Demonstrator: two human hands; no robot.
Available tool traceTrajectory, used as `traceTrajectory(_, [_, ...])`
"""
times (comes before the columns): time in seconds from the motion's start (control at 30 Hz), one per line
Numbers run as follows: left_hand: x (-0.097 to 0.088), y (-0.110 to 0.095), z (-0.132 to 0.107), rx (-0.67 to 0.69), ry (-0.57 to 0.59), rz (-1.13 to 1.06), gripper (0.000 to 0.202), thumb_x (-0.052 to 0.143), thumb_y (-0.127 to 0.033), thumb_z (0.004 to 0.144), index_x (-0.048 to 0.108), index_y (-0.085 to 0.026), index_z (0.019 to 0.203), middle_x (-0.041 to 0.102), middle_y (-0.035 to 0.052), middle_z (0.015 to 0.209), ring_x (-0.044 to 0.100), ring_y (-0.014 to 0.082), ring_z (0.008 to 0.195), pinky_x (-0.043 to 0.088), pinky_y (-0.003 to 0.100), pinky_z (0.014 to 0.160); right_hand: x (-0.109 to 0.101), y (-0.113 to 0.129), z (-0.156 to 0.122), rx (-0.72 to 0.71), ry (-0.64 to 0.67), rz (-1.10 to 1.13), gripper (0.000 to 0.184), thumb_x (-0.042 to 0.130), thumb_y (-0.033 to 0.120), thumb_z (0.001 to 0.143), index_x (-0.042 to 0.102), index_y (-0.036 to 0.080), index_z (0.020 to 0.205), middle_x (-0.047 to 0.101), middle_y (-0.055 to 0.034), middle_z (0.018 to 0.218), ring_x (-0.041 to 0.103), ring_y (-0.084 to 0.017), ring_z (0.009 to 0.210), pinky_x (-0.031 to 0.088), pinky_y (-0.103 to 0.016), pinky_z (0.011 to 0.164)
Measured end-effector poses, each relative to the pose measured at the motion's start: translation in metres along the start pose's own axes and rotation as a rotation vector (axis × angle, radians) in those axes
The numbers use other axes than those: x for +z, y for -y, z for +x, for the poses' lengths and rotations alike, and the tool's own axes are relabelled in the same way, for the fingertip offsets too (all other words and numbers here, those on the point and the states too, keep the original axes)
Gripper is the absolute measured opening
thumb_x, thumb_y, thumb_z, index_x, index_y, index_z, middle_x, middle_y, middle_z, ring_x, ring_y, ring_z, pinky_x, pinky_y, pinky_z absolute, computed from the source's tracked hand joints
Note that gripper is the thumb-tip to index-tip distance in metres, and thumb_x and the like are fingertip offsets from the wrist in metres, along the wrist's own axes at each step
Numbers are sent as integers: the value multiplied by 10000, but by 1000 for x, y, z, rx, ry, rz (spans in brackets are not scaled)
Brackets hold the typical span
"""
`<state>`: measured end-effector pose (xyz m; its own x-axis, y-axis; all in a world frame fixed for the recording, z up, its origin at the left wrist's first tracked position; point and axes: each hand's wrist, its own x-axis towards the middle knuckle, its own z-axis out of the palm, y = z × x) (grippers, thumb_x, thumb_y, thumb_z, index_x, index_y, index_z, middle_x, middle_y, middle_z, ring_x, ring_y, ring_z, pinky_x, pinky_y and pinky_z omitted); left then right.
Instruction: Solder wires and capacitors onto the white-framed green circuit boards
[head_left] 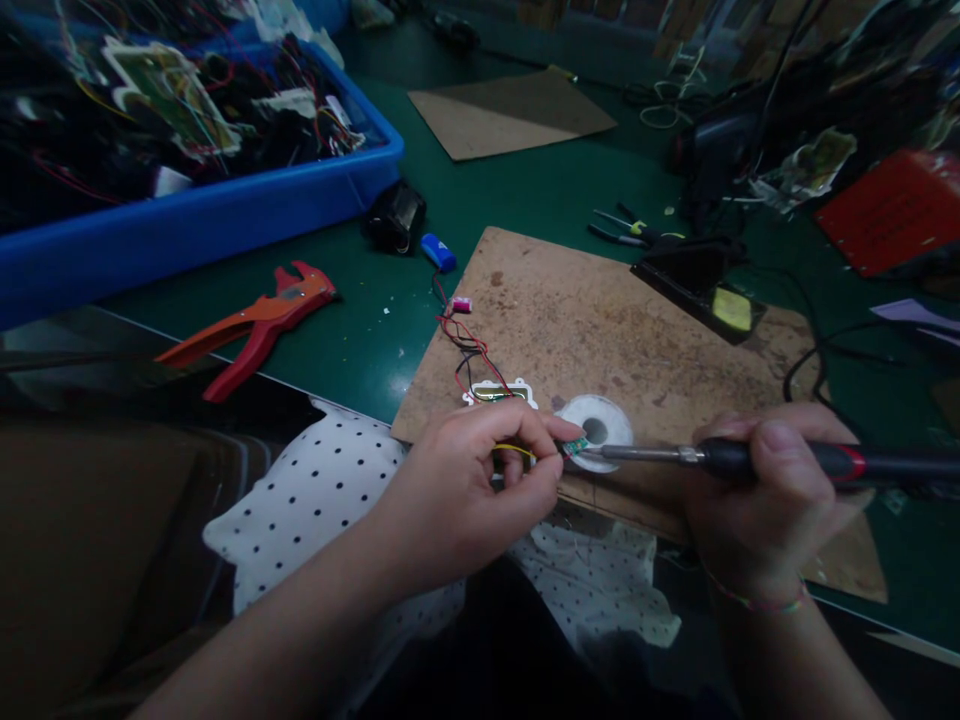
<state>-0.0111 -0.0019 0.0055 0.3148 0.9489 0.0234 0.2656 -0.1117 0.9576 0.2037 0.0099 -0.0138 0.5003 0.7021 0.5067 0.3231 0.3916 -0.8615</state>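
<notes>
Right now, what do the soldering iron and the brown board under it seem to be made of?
Soldering iron: bare grey metal shaft, shiny; black and red grip, probably plastic or rubber. Brown board: likely pressed fibreboard, matte, stained and speckled.

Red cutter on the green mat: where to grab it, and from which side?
By the two handles, coming from the near left. The red cutter lies flat on the green mat, handles splayed toward that side, hooked head pointing away. A wrap over both handles from above looks easiest; nothing lies against them. The left hand, nearest, pinches a small green board.
</notes>
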Motion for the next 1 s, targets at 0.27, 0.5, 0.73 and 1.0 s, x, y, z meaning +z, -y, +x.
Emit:
traceTrajectory(0.27, [0,1,1,-3,2,7,111,644,-87,829,609,-163,757,756,-27,1110,402,-21,469,349,134,437,-2,5,-2,65,52,-70,199,624,282,728,601,205,546,544,44,472,473,-96,400,332,-225,366])
traceTrajectory(0.5, [0,1,0,0,0,4,125,641,-89,832,599,-165,742,758,-35,1089,383,-20,458,338,134,426,-4,5,-2,111,122,-52,200,637,295,762,615,227,576,549,52,477,450,-105,358,317,-237,315])
traceTrajectory(0.73, [0,1,1,-2,-2,15,119,643,-93,833,608,-172,751,758,-48,1095,387,-22,459,341,129,429,-4,4,-1,80,104,-86,197,610,262,748,604,213,557,560,52,476,459,-89,372,321,-224,332])
traceTrajectory(1.0, [0,0,2,9,-10,42,121,638,-95,832,606,-168,740,762,-27,1084,389,-12,455,338,146,423,0,3,-1,101,68,-44,161,623,259,709,612,205,557,574,55,469,457,-87,359,304,-222,326])
